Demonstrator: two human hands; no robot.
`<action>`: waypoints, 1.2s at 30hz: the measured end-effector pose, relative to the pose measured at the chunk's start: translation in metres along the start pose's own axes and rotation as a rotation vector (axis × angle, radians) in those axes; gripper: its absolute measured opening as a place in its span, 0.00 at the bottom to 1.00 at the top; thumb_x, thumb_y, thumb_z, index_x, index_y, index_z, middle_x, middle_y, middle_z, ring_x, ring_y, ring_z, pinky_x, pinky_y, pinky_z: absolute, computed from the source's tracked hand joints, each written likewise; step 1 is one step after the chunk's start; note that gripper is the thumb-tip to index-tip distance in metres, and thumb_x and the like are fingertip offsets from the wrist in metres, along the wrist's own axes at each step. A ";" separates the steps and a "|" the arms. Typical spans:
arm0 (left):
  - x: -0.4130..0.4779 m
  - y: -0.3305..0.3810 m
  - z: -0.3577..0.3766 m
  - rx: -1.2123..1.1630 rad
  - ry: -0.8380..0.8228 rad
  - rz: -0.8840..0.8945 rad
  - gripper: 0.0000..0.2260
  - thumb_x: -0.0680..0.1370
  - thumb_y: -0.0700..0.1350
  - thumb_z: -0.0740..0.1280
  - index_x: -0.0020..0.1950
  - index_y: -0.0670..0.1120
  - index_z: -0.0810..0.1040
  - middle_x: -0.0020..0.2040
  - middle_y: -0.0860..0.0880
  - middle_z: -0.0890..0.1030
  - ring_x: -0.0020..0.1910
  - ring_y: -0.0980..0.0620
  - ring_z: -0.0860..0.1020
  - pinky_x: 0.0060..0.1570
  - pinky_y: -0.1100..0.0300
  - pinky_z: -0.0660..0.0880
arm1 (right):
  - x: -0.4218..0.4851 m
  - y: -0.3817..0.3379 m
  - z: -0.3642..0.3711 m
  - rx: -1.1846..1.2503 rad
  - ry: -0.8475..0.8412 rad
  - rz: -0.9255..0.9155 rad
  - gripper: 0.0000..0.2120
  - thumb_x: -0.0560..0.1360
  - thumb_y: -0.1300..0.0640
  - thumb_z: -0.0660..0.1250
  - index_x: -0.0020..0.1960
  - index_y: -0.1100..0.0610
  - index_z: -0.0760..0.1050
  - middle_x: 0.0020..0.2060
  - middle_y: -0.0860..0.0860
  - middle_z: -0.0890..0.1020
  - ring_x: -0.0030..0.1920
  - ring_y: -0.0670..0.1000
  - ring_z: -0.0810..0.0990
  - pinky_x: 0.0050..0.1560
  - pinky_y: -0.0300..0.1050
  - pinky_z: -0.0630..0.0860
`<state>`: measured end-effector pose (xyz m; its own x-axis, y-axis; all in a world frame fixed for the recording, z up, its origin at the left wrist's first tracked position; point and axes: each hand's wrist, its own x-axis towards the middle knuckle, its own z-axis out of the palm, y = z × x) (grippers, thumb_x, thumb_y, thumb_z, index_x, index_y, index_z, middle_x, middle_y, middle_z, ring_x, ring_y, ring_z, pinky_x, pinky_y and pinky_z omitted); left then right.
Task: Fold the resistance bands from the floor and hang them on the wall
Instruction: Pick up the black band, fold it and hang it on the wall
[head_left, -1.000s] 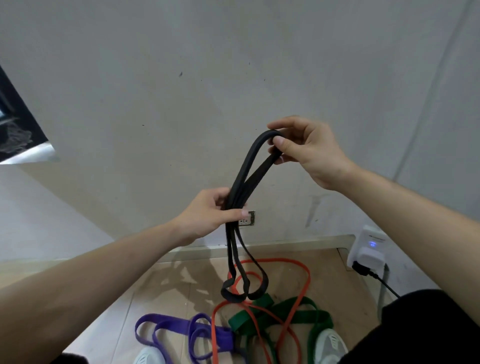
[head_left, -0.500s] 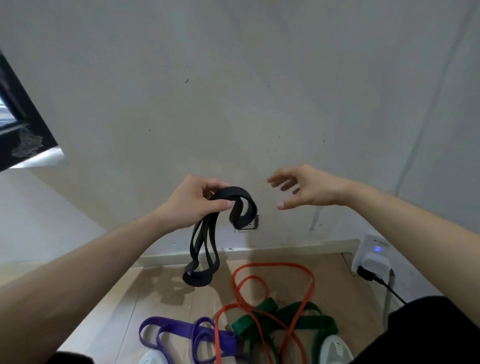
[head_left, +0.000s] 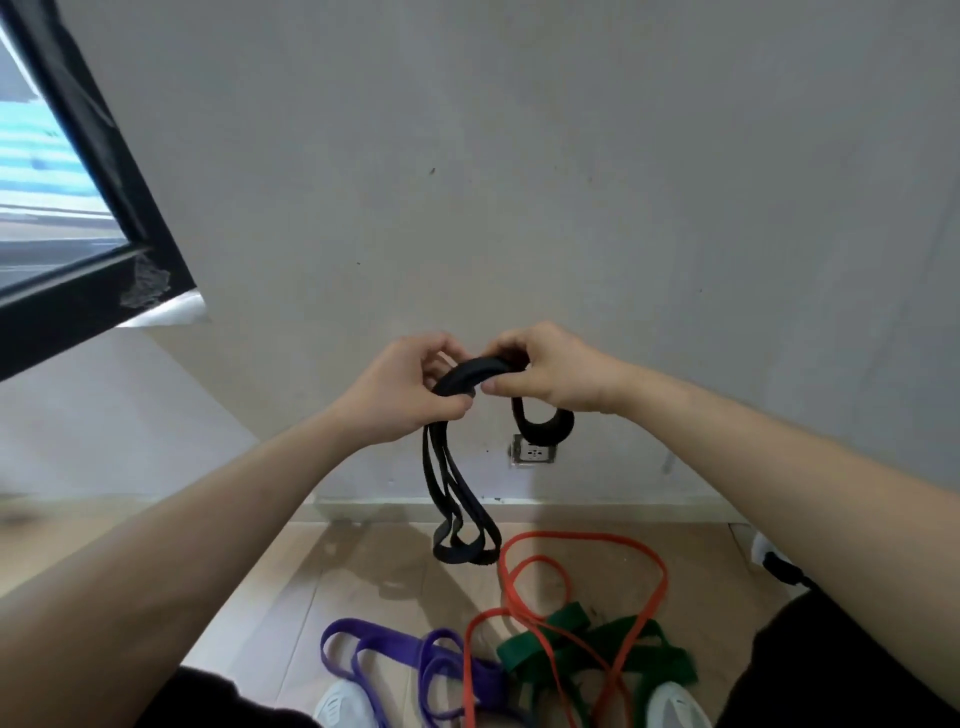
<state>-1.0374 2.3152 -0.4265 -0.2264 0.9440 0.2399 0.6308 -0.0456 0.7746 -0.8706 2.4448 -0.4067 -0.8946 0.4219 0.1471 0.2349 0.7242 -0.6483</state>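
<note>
Fingers of both hands are closed around a black resistance band (head_left: 470, 371), pinching the arched fold at its top. That fold sits directly above the wall socket (head_left: 533, 453), held up in front of the bare wall (head_left: 519, 182). The left hand (head_left: 400, 392) clamps several layers together, and long loops hang from it down to just left of the socket, ending above the floor (head_left: 363, 571). The right hand (head_left: 550, 371) grips the other side of the fold, with a short loop dropping in front of the socket. Holding both sides likely keeps the stacked layers from springing apart while the band is folded shorter.

Below the socket, an orange band (head_left: 592, 535) sprawls over a green band (head_left: 623, 654), with a purple band (head_left: 374, 649) to their left, all still unfolded on the floor. No hook shows on the wall here; it may lie outside the view. A dark window frame (head_left: 104, 171) stands far up and left of the socket.
</note>
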 end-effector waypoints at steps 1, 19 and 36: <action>-0.002 -0.001 -0.001 -0.030 0.007 -0.034 0.12 0.72 0.34 0.74 0.52 0.45 0.78 0.38 0.40 0.85 0.35 0.50 0.80 0.40 0.60 0.76 | 0.003 -0.004 -0.001 0.027 0.010 -0.007 0.08 0.76 0.56 0.73 0.54 0.56 0.82 0.40 0.52 0.82 0.40 0.48 0.77 0.47 0.45 0.73; -0.017 -0.021 -0.027 -0.300 0.098 -0.249 0.10 0.77 0.39 0.73 0.55 0.35 0.79 0.40 0.47 0.81 0.42 0.50 0.82 0.50 0.58 0.79 | 0.021 0.050 -0.003 0.580 0.146 0.074 0.05 0.79 0.64 0.68 0.53 0.65 0.77 0.40 0.56 0.80 0.43 0.52 0.82 0.52 0.50 0.80; -0.019 -0.006 -0.005 -0.279 0.096 -0.221 0.08 0.75 0.48 0.72 0.49 0.44 0.83 0.34 0.56 0.77 0.36 0.56 0.74 0.41 0.65 0.72 | 0.012 0.051 0.048 0.717 -0.177 0.065 0.13 0.71 0.67 0.76 0.54 0.58 0.81 0.49 0.57 0.86 0.52 0.50 0.85 0.57 0.41 0.79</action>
<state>-1.0410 2.2962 -0.4329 -0.4115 0.9068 0.0920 0.3348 0.0565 0.9406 -0.8879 2.4611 -0.4740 -0.9494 0.3139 0.0082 0.0380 0.1409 -0.9893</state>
